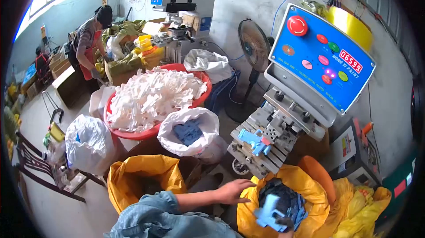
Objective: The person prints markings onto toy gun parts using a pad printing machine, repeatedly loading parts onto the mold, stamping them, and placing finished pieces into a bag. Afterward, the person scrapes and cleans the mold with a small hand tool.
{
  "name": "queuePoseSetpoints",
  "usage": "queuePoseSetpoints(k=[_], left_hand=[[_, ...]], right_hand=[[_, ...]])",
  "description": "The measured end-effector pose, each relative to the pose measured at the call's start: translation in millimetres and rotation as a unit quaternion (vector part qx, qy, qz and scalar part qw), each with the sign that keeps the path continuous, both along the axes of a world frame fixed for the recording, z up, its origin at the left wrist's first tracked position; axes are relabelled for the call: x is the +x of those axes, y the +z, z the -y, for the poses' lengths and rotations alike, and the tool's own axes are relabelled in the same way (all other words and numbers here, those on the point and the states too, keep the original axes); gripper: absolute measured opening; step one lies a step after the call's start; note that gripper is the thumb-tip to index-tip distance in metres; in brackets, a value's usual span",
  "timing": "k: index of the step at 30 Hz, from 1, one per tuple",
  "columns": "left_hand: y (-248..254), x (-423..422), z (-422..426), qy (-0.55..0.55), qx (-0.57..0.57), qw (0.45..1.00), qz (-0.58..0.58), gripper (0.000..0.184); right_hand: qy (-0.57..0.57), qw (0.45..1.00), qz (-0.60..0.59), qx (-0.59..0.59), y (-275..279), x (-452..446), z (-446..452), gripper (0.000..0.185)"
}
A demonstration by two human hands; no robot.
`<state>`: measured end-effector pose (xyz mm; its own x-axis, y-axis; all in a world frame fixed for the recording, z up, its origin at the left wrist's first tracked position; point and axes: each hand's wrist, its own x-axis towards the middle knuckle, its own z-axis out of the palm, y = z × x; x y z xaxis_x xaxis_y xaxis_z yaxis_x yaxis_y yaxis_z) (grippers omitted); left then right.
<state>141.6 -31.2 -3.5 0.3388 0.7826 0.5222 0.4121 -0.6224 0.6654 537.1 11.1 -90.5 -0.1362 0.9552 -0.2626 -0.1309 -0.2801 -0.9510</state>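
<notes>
My left hand is stretched out over the near rim of a yellow sack, its fingers apart and nothing in them. At the bottom edge my right hand, mostly cut off and partly hidden, grips a light blue plastic toy-pistol-shaped piece above the sack. Dark and blue pieces fill the inside of that sack. On the metal bed of the printing machine lies another light blue pistol-shaped piece, with a small red-pink part touching it. Neither hand touches the machine.
A second yellow sack stands to my left. Behind it are a white sack of blue pieces and a red tub heaped with white pieces. A fan stands by the wall. Another person bends over sacks at the far left.
</notes>
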Motion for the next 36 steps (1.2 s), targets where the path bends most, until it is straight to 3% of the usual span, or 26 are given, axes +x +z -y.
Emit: queuePoseSetpoints(k=[2, 4, 9, 10, 12, 13, 14, 16, 18, 19, 24, 27, 28, 32, 36], left_hand=[[23.1, 15.1, 3.2, -0.122, -0.032, 0.991, 0.035, 0.058], [25.6, 21.1, 4.8, -0.264, -0.197, 0.944, -0.033, 0.055], [38.9, -5.6, 23.2, -0.213, -0.275, 0.937, -0.029, 0.049], [16.5, -9.3, 22.7, -0.190, -0.272, 0.943, 0.020, 0.044], [5.4, -20.9, 31.5, -0.135, -0.403, 0.889, 0.169, 0.034], [3.0, -27.9, 34.7, -0.109, -0.375, 0.898, 0.204, 0.030], [1.5, -32.8, 37.2, -0.098, -0.456, 0.851, 0.242, 0.028], [-17.0, -32.5, 40.1, -0.065, -0.494, 0.800, 0.335, 0.026], [-19.0, -31.8, 42.8, -0.039, -0.514, 0.763, 0.391, 0.025], [-20.3, -31.6, 43.1, -0.017, -0.525, 0.726, 0.443, 0.025], [-31.4, -25.8, 44.0, 0.043, -0.522, 0.714, 0.464, 0.025], [-33.7, -24.9, 47.2, 0.014, -0.536, 0.696, 0.478, 0.025], [-23.7, -24.5, 51.6, 0.002, -0.521, 0.703, 0.484, 0.026], [-9.0, -27.6, 44.2, -0.008, -0.567, 0.709, 0.420, 0.026], [-7.8, -46.9, 16.0, 0.066, -0.376, 0.871, 0.309, 0.028]], right_hand=[[-0.006, 0.999, 0.008, 0.031, 13.6, -25.9, 17.6, 0.059], [-0.011, 0.998, 0.015, 0.061, 23.3, -56.1, 35.7, 0.058], [-0.018, 0.992, 0.021, 0.126, 48.3, -122.8, 61.7, 0.058], [-0.018, 0.990, 0.020, 0.136, 51.8, -132.2, 65.0, 0.058], [-0.018, 0.987, 0.017, 0.156, 58.0, -151.5, 70.1, 0.058], [-0.018, 0.986, 0.015, 0.166, 62.2, -160.6, 70.9, 0.058], [-0.017, 0.984, 0.014, 0.175, 66.4, -169.0, 71.8, 0.058], [-0.015, 0.981, 0.011, 0.192, 75.8, -183.5, 71.9, 0.058], [0.059, 0.925, 0.198, 0.318, 111.2, -207.0, 90.6, 0.058], [0.100, 0.778, 0.412, 0.463, 96.4, -194.4, 88.7, 0.058], [0.154, 0.743, 0.470, 0.451, 84.0, -201.6, 92.1, 0.053], [0.147, 0.690, 0.515, 0.487, 86.6, -196.8, 84.9, 0.052], [0.139, 0.720, 0.483, 0.477, 98.5, -203.1, 85.9, 0.049], [0.109, 0.731, 0.486, 0.466, 105.6, -192.8, 75.7, 0.040], [0.045, 0.814, 0.386, 0.432, 101.4, -158.2, 75.6, 0.041]])
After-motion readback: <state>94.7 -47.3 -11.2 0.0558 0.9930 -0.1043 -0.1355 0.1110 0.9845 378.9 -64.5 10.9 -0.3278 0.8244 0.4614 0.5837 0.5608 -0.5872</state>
